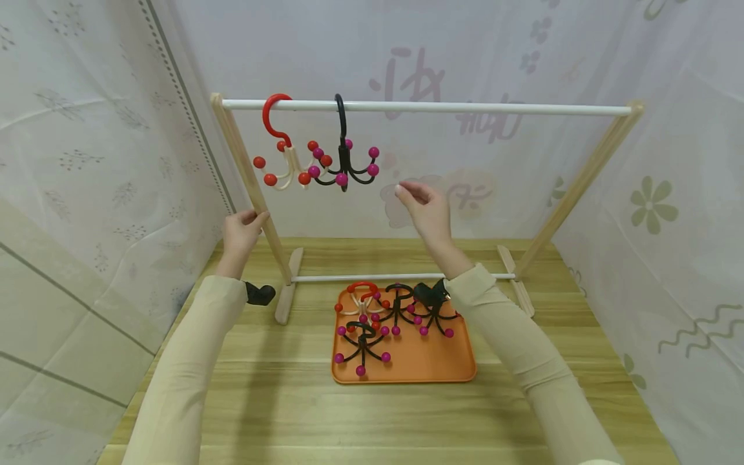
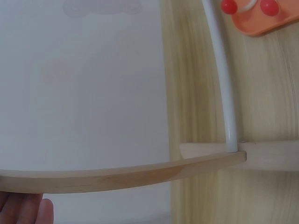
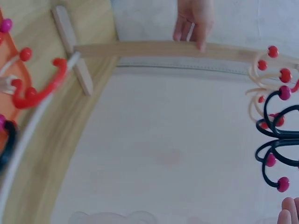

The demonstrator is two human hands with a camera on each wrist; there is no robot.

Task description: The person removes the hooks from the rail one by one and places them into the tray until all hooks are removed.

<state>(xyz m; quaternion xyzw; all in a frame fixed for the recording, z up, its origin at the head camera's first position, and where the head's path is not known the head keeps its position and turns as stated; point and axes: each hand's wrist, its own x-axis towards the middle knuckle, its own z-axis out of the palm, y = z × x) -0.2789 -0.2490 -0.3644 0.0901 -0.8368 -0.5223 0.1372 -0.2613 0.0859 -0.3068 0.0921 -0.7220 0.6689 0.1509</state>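
My left hand (image 1: 243, 236) grips the left wooden post (image 1: 251, 187) of a rack; the left wrist view shows its fingertips (image 2: 28, 209) at the post (image 2: 117, 178). My right hand (image 1: 429, 210), holding nothing, hangs in the air right of a black hook rack with magenta balls (image 1: 344, 158). That black one hangs from the white top rail (image 1: 465, 108). To its left a cream one with red balls and a red hook (image 1: 276, 119) hangs on the same rail. In the right wrist view the black arms (image 3: 280, 135) are beside my right fingertips (image 3: 289, 212).
An orange tray (image 1: 430, 365) on the wooden table (image 1: 279, 400) holds several more hook racks, black ones and one with a red hook (image 1: 363, 286). Behind it runs the white lower rail (image 1: 325, 278). The right wooden post (image 1: 581, 174) stands at the far side.
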